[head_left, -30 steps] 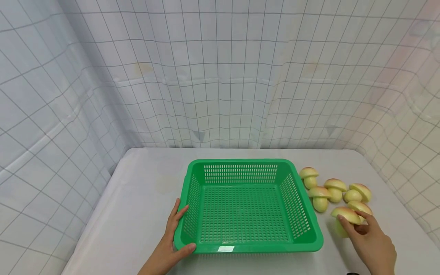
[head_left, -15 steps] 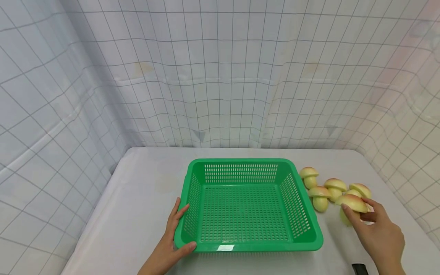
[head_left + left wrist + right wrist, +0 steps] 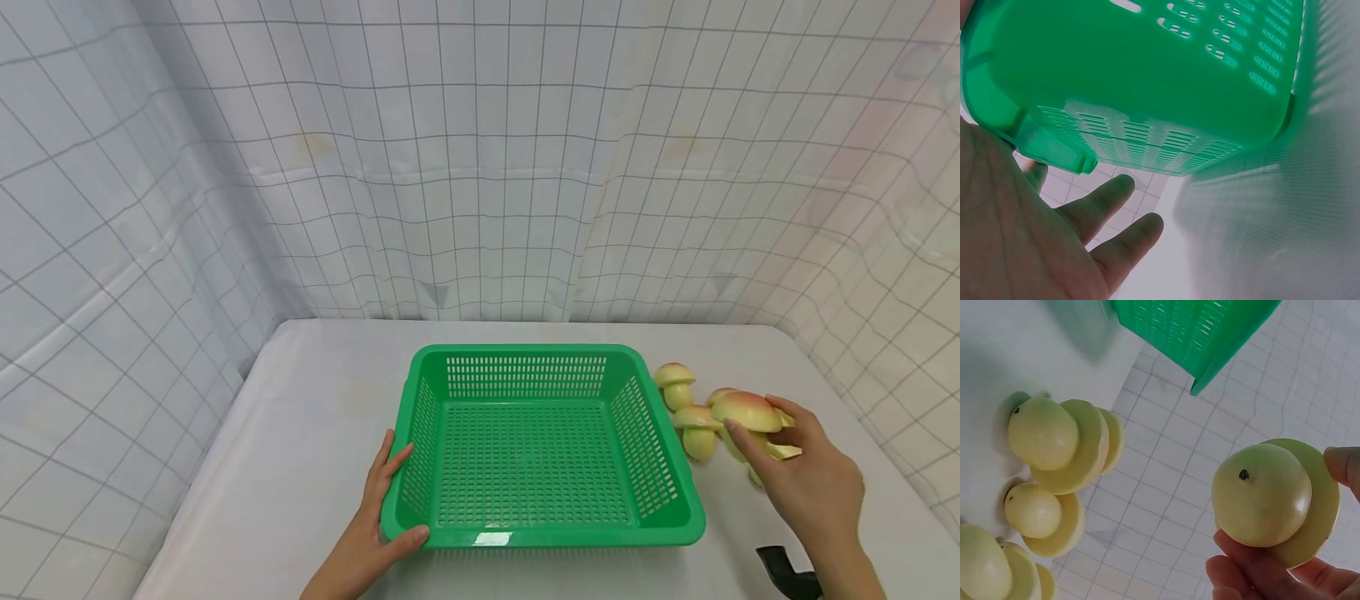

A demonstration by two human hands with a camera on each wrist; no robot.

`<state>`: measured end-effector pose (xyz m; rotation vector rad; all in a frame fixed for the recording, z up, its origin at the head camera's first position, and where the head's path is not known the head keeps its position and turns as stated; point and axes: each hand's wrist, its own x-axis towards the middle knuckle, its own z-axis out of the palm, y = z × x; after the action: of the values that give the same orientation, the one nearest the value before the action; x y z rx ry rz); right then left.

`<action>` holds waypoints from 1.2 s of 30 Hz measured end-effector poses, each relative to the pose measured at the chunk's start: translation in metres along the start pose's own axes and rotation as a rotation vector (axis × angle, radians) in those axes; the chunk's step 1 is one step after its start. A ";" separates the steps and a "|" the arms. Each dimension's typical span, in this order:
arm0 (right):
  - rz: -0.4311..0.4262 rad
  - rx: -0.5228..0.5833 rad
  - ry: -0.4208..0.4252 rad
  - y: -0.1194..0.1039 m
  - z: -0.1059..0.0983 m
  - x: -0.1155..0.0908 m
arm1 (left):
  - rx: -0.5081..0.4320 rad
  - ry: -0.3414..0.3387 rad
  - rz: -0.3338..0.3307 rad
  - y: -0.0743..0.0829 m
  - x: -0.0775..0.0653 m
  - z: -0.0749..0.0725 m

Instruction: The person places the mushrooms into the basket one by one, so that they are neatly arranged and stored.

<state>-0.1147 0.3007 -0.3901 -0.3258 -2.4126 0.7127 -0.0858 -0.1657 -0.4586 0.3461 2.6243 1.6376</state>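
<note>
In the head view a green plastic basket (image 3: 570, 537) with slotted walls stands on the white table. My left hand (image 3: 363, 533) rests at its near left corner, thumb on the front rim and one fingertip on the left rim. The left wrist view shows two fingers (image 3: 1129, 247) stretched straight beside the outer wall. My right hand (image 3: 813, 475) pinches a toy mushroom (image 3: 1263, 497), pale yellow-green with a reddish cap top, between thumb and fingers. It is raised close over the other mushrooms (image 3: 700, 437), partly hiding some of them.
Several like mushrooms (image 3: 1041, 434) lie in a loose group along the basket's right side. White cloth walls (image 3: 517, 208) with a dark grid enclose the back and sides of the table. A black curved piece (image 3: 787, 575) shows beside the right wrist.
My right hand has carried the mushroom toward the back of the table, first slightly right, then left over the group. My left hand and the basket have stayed in place.
</note>
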 end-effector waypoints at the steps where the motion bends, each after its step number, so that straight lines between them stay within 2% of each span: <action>1: -0.013 0.006 0.001 -0.003 0.000 0.001 | 0.000 0.001 0.005 0.000 0.000 0.000; 6: -0.093 0.010 -0.034 -0.016 0.003 0.007 | 0.000 0.003 0.027 0.000 -0.001 0.000; 12: -0.193 0.001 -0.110 -0.029 0.004 0.016 | -0.003 -0.003 0.011 0.001 -0.001 0.001; 18: -0.286 0.008 -0.138 -0.042 0.006 0.026 | -0.001 -0.009 -0.002 0.002 -0.001 0.000; 25: -0.362 0.017 -0.191 -0.057 0.016 0.036 | 0.002 -0.007 0.005 0.004 -0.002 -0.001; 32: -0.506 0.018 -0.265 -0.070 0.028 0.045 | -0.020 -0.008 0.010 0.003 -0.002 0.000; 36: -0.556 -0.003 -0.307 -0.077 0.034 0.050 | -0.027 -0.006 0.023 0.002 -0.001 0.001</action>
<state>-0.1803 0.2423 -0.3463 0.4756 -2.6044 0.5269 -0.0839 -0.1647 -0.4576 0.3810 2.6005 1.6744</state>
